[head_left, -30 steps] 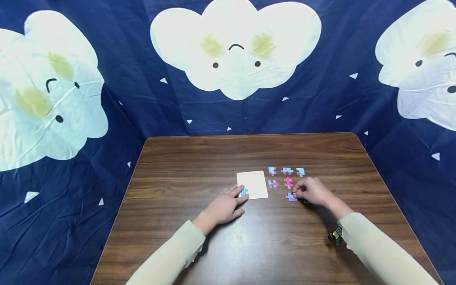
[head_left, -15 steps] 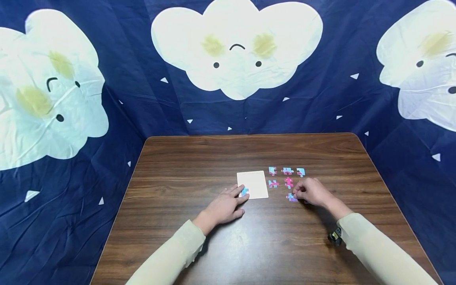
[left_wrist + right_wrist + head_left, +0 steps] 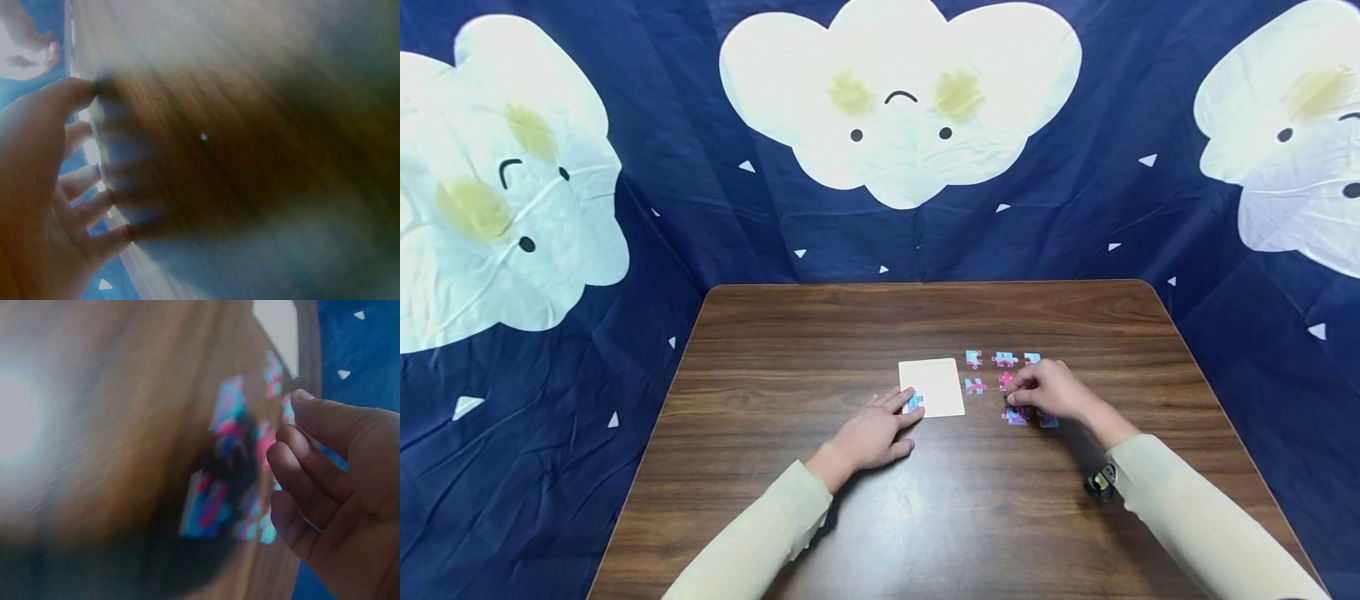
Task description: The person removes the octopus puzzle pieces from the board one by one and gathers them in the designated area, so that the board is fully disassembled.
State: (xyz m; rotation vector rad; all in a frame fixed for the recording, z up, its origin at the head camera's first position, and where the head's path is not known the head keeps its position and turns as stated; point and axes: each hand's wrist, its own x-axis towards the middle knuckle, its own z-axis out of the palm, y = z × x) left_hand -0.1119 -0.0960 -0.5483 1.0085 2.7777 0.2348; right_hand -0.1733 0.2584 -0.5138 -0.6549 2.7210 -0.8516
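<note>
My left hand (image 3: 865, 433) lies with outspread fingers at the lower left of a white square puzzle board (image 3: 942, 388). Two fingertips rest over a blue jigsaw piece (image 3: 915, 402) in the board's near left corner. My right hand (image 3: 1051, 392) hovers over the loose pieces right of the board. In the right wrist view its thumb and bent fingers (image 3: 300, 469) stand apart with nothing seen between them. Near its fingertips are a pink jigsaw piece (image 3: 1006, 381) and a blue-purple jigsaw piece (image 3: 1015, 416). Another purple piece (image 3: 1048, 421) lies below the palm.
Along the top of the group lie a blue-pink piece (image 3: 973, 358), a wider one (image 3: 1004, 359) and a partly covered one (image 3: 1032, 358). A pink-blue piece (image 3: 975, 386) sits close to the board. Dark blue cloth (image 3: 850, 242) surrounds the brown wooden table (image 3: 790, 333).
My right hand has moved up and slightly left from the lower blue-purple piece toward the pink middle piece, uncovering the lower right piece. The left hand has stayed in place.
</note>
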